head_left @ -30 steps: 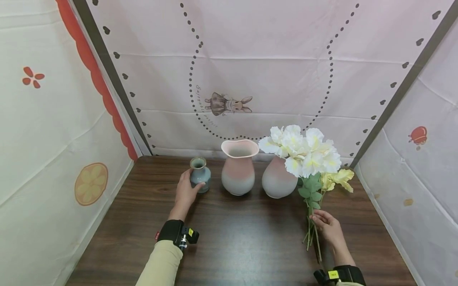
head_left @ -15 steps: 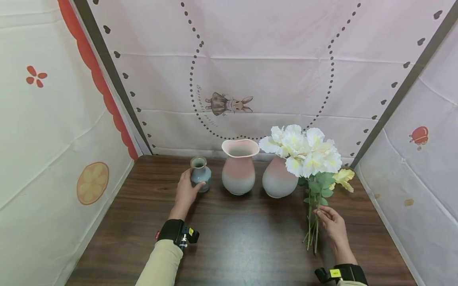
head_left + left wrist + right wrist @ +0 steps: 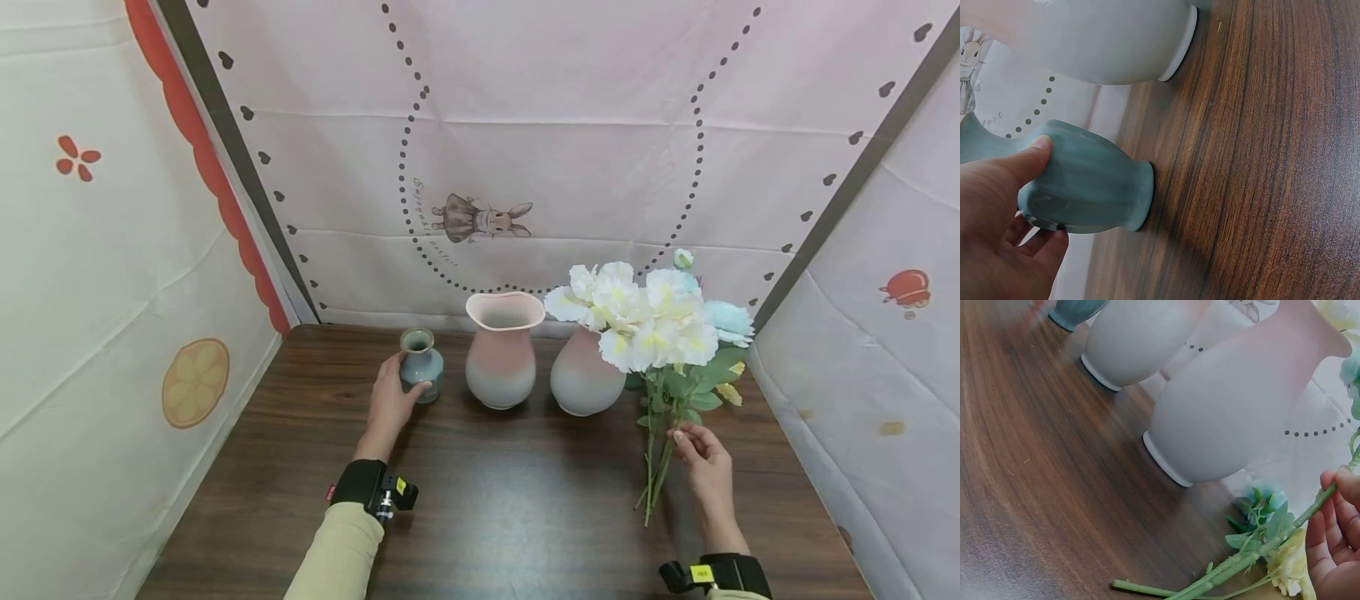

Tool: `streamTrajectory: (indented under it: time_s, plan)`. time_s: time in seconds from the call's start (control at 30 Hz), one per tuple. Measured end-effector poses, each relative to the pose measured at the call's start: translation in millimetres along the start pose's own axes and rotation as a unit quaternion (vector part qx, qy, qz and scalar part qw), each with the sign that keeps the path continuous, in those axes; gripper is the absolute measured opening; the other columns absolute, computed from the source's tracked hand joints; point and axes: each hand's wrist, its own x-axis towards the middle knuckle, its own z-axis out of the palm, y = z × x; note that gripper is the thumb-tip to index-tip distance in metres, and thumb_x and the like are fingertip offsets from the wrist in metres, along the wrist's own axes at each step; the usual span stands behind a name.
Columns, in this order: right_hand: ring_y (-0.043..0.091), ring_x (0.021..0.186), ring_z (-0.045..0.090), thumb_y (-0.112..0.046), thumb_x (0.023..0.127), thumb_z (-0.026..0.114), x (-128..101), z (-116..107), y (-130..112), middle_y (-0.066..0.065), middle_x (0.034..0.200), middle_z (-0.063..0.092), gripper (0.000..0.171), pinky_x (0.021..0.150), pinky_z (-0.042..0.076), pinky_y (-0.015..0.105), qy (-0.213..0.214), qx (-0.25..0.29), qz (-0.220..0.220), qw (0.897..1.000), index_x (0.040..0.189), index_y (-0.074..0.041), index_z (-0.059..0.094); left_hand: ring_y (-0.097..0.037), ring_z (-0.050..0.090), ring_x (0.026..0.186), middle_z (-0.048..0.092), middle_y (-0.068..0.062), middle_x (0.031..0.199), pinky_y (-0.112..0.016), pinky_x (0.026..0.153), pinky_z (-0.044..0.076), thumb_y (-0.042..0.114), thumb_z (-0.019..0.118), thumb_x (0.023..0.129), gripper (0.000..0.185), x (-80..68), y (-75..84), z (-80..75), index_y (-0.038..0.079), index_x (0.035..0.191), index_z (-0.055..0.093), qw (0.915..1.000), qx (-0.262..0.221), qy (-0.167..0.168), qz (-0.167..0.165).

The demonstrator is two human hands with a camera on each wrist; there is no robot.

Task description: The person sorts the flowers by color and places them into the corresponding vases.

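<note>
Left grip round blue vase; right grip pinching flower stems; right wrist shows stem ends on table

In your head view, the white blooms are covering the neck and mouth of the right pink vase. At 5 o'clock, the frame edge is cutting off your right forearm. In the left wrist view, your left hand is hiding the small blue vase neck, and the top edge is cropping the middle pink vase. In the right wrist view, the edge at 4 o'clock is cropping your right hand; the far table is blurring.
</note>
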Motion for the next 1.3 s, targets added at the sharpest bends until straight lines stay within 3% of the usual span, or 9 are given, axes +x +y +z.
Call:
streamTrajectory:
  time_s: [0.27, 0.37, 0.7, 1.03, 1.3]
  plan:
    - [-0.004, 0.079, 0.064, -0.007, 0.098, 0.062, -3.3, 3.4, -5.8, -0.02, 0.075, 0.069, 0.006, 0.066, 0.05, 0.01, 0.056, 0.041, -0.065, 0.995, 0.101, -0.007, 0.067, -0.04, 0.034, 0.146, 0.029, -0.021, 0.16, -0.056, 0.119, 0.034, 0.027, 0.07, 0.095, 0.075, -0.1, 1.0, -0.8, 0.005, 0.154, 0.029, 1.0, 0.001, -0.004, -0.003]
    - [-0.003, 0.078, 0.064, -0.005, 0.097, 0.062, -7.8, 3.4, -7.8, -0.02, 0.075, 0.07, 0.007, 0.065, 0.05, 0.009, 0.068, 0.048, -0.102, 0.991, 0.102, -0.001, 0.066, -0.04, 0.033, 0.146, 0.029, -0.021, 0.16, -0.055, 0.119, 0.033, 0.027, 0.07, 0.095, 0.075, -1.0, 1.6, -1.9, 0.006, 0.154, 0.029, 1.0, 0.003, -0.005, -0.004]
    - [-0.003, 0.077, 0.066, 0.0, 0.097, 0.06, -23.5, 4.4, -18.5, -0.014, 0.078, 0.072, 0.005, 0.065, 0.05, 0.01, 0.093, 0.099, -0.177, 0.975, 0.097, 0.0, 0.065, -0.039, 0.033, 0.147, 0.028, -0.021, 0.16, -0.054, 0.12, 0.033, 0.027, 0.07, 0.094, 0.076, -5.3, -1.2, -3.7, 0.005, 0.155, 0.029, 1.0, 0.003, -0.009, -0.002]
    - [0.004, 0.08, 0.069, 0.006, 0.096, 0.058, -40.5, 10.4, -40.2, -0.005, 0.08, 0.073, 0.014, 0.072, 0.052, 0.013, 0.089, 0.176, -0.228, 0.954, 0.092, -0.004, 0.067, -0.04, 0.034, 0.146, 0.03, -0.022, 0.159, -0.055, 0.119, 0.034, 0.026, 0.07, 0.094, 0.075, -6.7, -2.9, -4.0, 0.004, 0.154, 0.03, 0.9999, 0.01, -0.005, 0.0]
    - [0.005, 0.078, 0.07, 0.006, 0.096, 0.058, -47.1, 17.4, -57.6, -0.003, 0.081, 0.074, 0.014, 0.073, 0.053, 0.015, 0.071, 0.19, -0.256, 0.945, 0.093, -0.004, 0.067, -0.04, 0.033, 0.146, 0.029, -0.021, 0.16, -0.055, 0.12, 0.033, 0.026, 0.07, 0.095, 0.075, -6.2, -2.5, -4.5, 0.006, 0.154, 0.029, 0.9999, 0.005, -0.007, -0.005]
